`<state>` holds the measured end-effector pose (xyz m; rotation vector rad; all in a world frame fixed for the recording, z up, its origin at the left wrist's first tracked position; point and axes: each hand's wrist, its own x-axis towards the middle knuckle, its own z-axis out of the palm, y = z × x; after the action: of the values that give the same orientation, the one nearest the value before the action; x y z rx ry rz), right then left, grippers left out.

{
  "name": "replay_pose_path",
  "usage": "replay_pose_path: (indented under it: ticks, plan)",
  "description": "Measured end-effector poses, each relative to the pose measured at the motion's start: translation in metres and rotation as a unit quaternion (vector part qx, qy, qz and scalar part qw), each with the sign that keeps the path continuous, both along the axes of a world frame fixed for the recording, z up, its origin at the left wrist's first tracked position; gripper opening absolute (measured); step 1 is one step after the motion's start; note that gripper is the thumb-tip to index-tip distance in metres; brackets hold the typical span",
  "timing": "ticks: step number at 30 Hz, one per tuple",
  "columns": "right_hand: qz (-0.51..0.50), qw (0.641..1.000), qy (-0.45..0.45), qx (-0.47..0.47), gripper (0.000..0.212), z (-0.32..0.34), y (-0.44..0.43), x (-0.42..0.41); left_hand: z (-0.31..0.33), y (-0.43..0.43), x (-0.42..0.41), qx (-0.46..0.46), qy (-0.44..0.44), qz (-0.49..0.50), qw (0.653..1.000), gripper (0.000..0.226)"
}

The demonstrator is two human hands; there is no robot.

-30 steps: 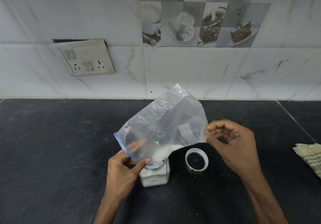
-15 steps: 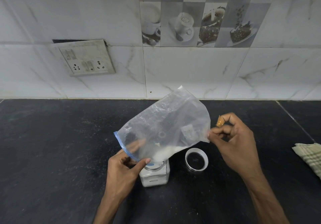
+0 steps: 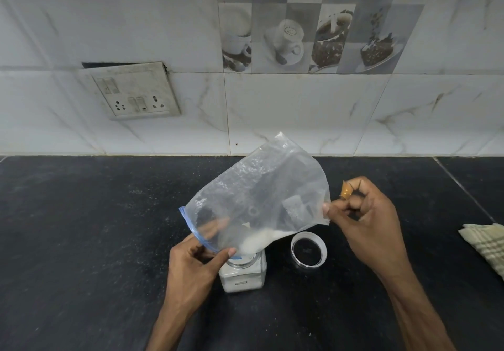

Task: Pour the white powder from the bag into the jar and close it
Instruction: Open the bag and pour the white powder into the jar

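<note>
A clear plastic bag (image 3: 261, 195) with a blue zip edge is tilted mouth-down over a small square jar (image 3: 243, 275) on the black counter. White powder (image 3: 256, 241) has gathered at the bag's low corner, right above the jar's open mouth. My left hand (image 3: 193, 266) pinches the bag's blue opening beside the jar. My right hand (image 3: 365, 220) pinches the bag's raised bottom corner and also holds a small brown scrap between its fingers. The jar's round lid (image 3: 308, 251) lies upturned on the counter to the jar's right.
A black stone counter (image 3: 95, 241) runs to a white tiled wall with a switch-and-socket plate (image 3: 131, 91) at the left. A checked cloth (image 3: 488, 244) lies at the right edge.
My right hand has lifted the bag's bottom corner a little higher and to the right, steepening the tilt. My left hand and the jar have stayed in place.
</note>
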<state>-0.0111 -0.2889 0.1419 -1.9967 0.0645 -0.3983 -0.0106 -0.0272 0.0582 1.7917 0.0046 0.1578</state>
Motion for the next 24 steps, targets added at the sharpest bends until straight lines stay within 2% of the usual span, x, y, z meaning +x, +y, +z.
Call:
replay_pose_path:
  ticks: [4, 8, 12, 19, 24]
  plan:
    - [0.008, 1.0, 0.006, -0.001, 0.036, -0.0017, -0.0027, 0.0017, 0.002, -0.0003, 0.0, 0.003, 0.006, -0.001, 1.0, 0.051]
    - [-0.007, 1.0, -0.007, 0.006, 0.047, -0.0023, -0.0033, 0.0007, 0.0017, -0.0002, 0.0001, -0.001, 0.019, 0.009, 1.0, 0.033]
    - [-0.008, 1.0, -0.004, 0.013, 0.049, -0.0014, -0.0015, -0.0001, -0.0002, 0.0005, 0.0005, -0.003, 0.021, 0.006, 1.0, 0.028]
    - [0.005, 0.999, 0.032, 0.026, 0.038, 0.001, -0.0031, -0.0018, 0.0022, -0.0005, -0.0005, -0.003, 0.017, 0.007, 1.0, 0.049]
    - [0.05, 0.995, 0.091, 0.008, 0.034, 0.0038, -0.0061, -0.0026, 0.0038, -0.0009, -0.0005, -0.004, 0.017, 0.004, 1.0, 0.053]
